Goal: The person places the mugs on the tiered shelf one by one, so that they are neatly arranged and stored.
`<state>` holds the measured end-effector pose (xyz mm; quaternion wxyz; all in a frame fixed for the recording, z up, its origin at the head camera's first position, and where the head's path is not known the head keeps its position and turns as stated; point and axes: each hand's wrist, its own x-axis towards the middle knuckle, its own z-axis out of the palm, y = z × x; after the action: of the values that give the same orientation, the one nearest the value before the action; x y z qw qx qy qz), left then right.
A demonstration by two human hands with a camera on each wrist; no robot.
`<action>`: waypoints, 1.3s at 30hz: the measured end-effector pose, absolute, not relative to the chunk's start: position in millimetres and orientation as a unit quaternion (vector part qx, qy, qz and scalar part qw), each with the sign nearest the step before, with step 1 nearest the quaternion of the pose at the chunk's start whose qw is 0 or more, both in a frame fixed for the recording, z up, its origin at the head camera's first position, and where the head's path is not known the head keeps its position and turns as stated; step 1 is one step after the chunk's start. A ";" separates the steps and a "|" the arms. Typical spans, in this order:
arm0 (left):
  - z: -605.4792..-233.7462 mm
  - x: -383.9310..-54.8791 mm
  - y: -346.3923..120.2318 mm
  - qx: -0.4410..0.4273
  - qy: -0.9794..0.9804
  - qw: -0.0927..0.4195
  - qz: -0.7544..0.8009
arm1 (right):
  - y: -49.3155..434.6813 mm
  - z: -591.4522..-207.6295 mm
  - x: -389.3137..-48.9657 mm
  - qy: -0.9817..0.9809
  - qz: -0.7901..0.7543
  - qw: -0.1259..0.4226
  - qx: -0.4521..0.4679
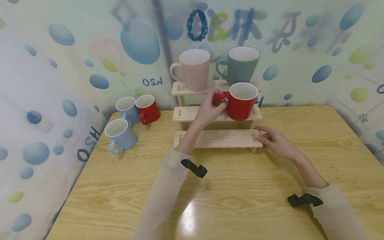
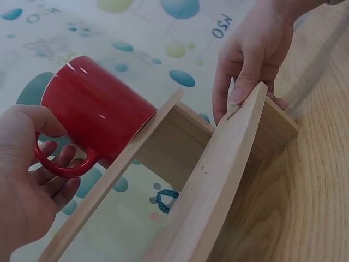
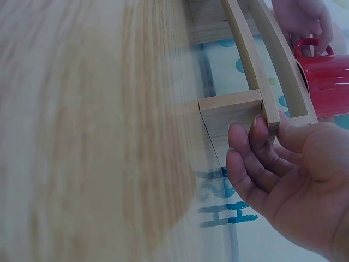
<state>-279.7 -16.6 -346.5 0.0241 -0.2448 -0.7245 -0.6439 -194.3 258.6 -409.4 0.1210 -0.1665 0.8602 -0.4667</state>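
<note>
A red mug (image 1: 242, 101) with a white inside is upright at the right end of the middle step of a wooden three-step rack (image 1: 223, 138). By its handle, on the mug's left side, my left hand (image 1: 210, 108) holds it; in the left wrist view the fingers go through the handle and the mug's base (image 2: 143, 123) meets the board. My right hand (image 1: 277, 143) grips the right end of the lowest step, thumb on top and fingers around the end (image 3: 267, 117). On the top step stand a pink mug (image 1: 196, 71) and a green mug (image 1: 243, 65), handles to the left.
Left of the rack, two light blue mugs, one in front (image 1: 124, 136) and one behind (image 1: 128, 108), stand on the wooden table (image 1: 228, 200) with another red mug (image 1: 149, 110). A patterned backdrop (image 1: 99, 50) rises close behind the rack and along the table's left side.
</note>
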 end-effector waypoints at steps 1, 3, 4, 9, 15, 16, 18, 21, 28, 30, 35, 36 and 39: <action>-347.0 -278.9 -18.2 -0.248 -0.723 0.026 -0.644 | 258.8 -409.5 -194.2 0.860 -0.467 0.121 -0.166; -347.6 -276.5 -22.2 -0.251 -0.727 0.029 -0.638 | 258.9 -409.6 -194.0 0.860 -0.467 0.121 -0.166; -347.8 -275.2 -24.3 -0.253 -0.731 0.032 -0.633 | 258.7 -409.5 -193.8 0.860 -0.466 0.121 -0.166; -349.8 -271.0 -36.0 -0.252 -0.742 0.046 -0.620 | 259.1 -409.3 -193.6 0.862 -0.464 0.123 -0.162; -352.7 -267.3 -52.4 -0.244 -0.744 0.067 -0.618 | 259.7 -409.8 -194.3 0.864 -0.461 0.122 -0.160; -352.8 -266.2 -55.2 -0.242 -0.744 0.070 -0.619 | 259.7 -409.8 -194.3 0.865 -0.460 0.122 -0.160; -352.4 -263.7 -61.1 -0.237 -0.744 0.074 -0.620 | 259.7 -409.8 -194.2 0.864 -0.461 0.122 -0.160; -352.0 -260.1 -70.7 -0.226 -0.743 0.079 -0.625 | 259.6 -409.7 -194.0 0.864 -0.461 0.123 -0.160; -356.4 -254.9 -95.7 -0.218 -0.724 0.101 -0.646 | 259.3 -408.8 -193.8 0.867 -0.455 0.125 -0.158; -358.0 -253.1 -103.3 -0.219 -0.716 0.116 -0.652 | 259.1 -408.5 -194.0 0.868 -0.454 0.124 -0.158; -360.0 -248.5 -123.0 -0.192 -0.713 0.170 -0.652 | 258.9 -408.3 -194.2 0.868 -0.454 0.124 -0.158; -359.9 -247.3 -127.0 -0.182 -0.716 0.178 -0.650 | 259.1 -408.5 -194.2 0.869 -0.453 0.124 -0.158; -361.0 -246.1 -139.7 -0.153 -0.728 0.194 -0.639 | 259.3 -409.0 -194.2 0.868 -0.455 0.123 -0.158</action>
<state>-246.1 -139.7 -361.0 0.1944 -0.1527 -0.7282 -0.6392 -194.2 259.3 -409.0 0.1230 -0.1584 0.8678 -0.4547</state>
